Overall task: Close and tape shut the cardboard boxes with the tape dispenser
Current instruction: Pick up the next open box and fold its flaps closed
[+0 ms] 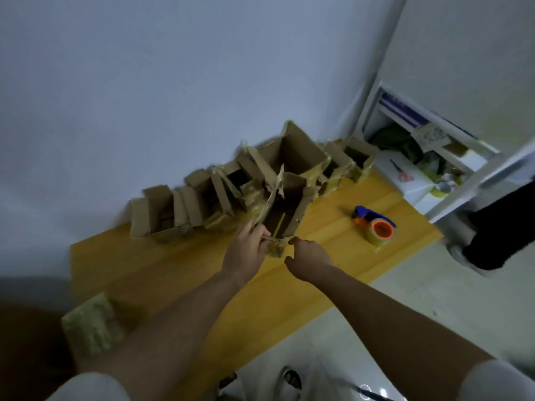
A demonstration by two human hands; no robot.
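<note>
Yellow wood makes up the table (173, 273) that runs from near left to far right against a pale wall. At its near left corner sits a small taped-up box (91, 325), blurred. Farther along, a row of open cardboard boxes (202, 198) lines the wall side of the table, flaps standing up, strips of yellowish tape on their sides.

In front of that row stands one open box (285, 209), its flaps raised. The left hand (246, 247) grips the near left flap of this box, thumb and fingers pinched on the cardboard edge. The right hand (309, 257) hovers just beside the box's near corner, fingers loosely curled, holding nothing; whether a fingertip touches the box cannot be told.

To the right, well apart from the hands, the tape dispenser (373, 224) lies on the table, blue handle, orange core, yellowish roll. Beyond the table's far right end is a white shelf (434, 157) with clutter.
</note>
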